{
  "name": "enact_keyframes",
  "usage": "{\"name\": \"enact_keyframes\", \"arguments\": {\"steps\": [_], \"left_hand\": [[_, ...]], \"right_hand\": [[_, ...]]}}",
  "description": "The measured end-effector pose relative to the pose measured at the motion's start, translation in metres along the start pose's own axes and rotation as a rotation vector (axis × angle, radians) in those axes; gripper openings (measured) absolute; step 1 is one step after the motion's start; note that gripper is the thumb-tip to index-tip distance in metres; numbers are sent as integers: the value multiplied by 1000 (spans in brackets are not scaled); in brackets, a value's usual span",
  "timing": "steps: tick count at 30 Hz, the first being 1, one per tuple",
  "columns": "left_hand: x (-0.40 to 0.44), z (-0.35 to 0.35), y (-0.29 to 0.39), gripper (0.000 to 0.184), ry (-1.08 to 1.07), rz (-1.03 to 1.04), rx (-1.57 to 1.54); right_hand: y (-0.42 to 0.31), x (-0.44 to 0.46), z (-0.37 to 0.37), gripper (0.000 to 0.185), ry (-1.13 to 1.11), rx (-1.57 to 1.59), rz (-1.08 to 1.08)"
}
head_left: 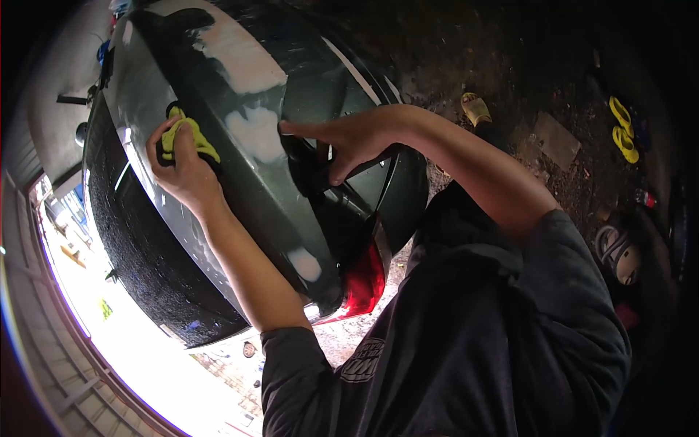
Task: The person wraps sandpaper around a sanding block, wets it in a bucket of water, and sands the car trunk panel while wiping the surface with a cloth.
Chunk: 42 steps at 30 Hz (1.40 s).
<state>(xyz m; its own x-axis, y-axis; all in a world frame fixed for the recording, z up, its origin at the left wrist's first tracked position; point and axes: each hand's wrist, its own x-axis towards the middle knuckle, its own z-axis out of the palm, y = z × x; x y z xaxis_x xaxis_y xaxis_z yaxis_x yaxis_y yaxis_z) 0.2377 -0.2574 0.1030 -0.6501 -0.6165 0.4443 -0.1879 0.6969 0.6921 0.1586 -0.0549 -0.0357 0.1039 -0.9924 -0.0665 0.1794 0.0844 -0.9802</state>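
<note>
My left hand (186, 164) is closed around a yellow-green cloth (191, 142) with black edges, pressed on the grey car body (218, 156) left of its sanded, pale patches. To the right, my right hand (357, 142) has its thumb and index finger spread at the edge of a dark recess (313, 171) in the bodywork. Its other fingers are partly hidden, and I see nothing held in it. A red tail light (365, 280) sits below the recess.
Dark, wet rear glass (145, 240) lies left of the body panel. On the dirt floor at right are yellow-green sandals (624, 144), a flat board (557, 140) and a coiled hose or cable (615, 247). A yellowish shoe (475, 108) stands near the car.
</note>
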Motion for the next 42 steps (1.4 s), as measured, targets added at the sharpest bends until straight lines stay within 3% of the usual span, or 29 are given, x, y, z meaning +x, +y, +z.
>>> {"name": "enact_keyframes", "arguments": {"steps": [8,11,15,18,22,25,32,38,42], "left_hand": [[-5,7,16,13,24,-48,16],[-5,6,14,13,23,-48,14],[-5,7,15,13,30,-64,22],[-5,6,14,13,26,-57,28],[-5,8,17,13,36,-69,41],[-5,8,17,13,42,-66,42],[-5,8,16,14,36,-71,22],[-3,7,12,14,30,-48,1],[-3,4,11,14,24,-41,-18]], "right_hand": [[4,-13,13,108,-111,61,-41],[10,-28,12,92,24,99,-86],[44,-22,19,62,499,741,-59],[51,-2,32,57,545,769,-248],[48,25,44,52,754,1056,-210],[35,43,53,42,1037,1053,-254],[-1,47,41,39,1009,525,-123],[15,66,72,38,1110,632,-356],[25,68,67,35,1096,474,-272]]}}
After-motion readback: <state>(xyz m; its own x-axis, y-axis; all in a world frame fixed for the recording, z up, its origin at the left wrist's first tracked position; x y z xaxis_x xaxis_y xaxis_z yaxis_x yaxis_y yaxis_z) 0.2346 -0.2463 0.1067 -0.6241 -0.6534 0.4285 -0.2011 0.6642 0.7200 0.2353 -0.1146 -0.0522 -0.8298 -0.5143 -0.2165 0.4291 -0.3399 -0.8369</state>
